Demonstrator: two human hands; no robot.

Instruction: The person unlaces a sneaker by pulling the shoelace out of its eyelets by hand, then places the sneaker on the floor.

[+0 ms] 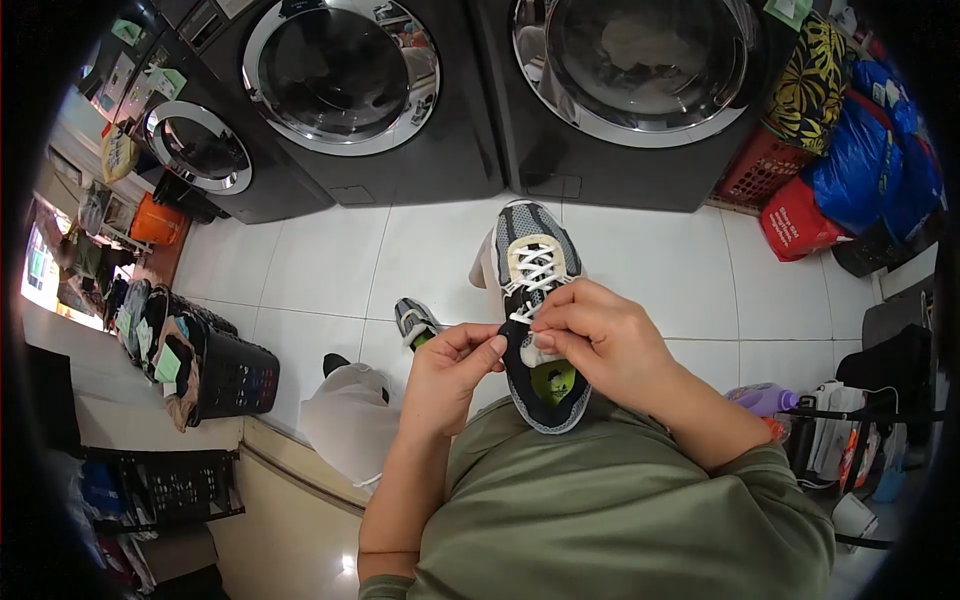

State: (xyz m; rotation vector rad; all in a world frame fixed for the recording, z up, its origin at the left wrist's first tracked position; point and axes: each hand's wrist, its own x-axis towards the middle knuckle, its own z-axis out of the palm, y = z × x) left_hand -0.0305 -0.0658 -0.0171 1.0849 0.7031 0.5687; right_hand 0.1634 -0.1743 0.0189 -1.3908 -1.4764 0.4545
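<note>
A grey and black sneaker [548, 240] with white laces [535, 266] lies toe-up in front of my green shirt, its lime insole showing in the opening. My left hand [455, 375] pinches the dark collar at the left side of the opening between thumb and fingers. On the other side, my right hand [605, 340] has its fingers closed at the lower laces and tongue; what lies between its fingertips is hard to make out. A second sneaker [415, 320] is lower down on the tiles, to the left of the first.
Dark front-loading machines [400, 175] stand across the top. A black laundry basket [235, 375] full of clothes is at left, a beige stool-like object [350, 420] beside it. Blue bags [860, 160], a red bag [795, 220] and a purple bottle [762, 399] are at right.
</note>
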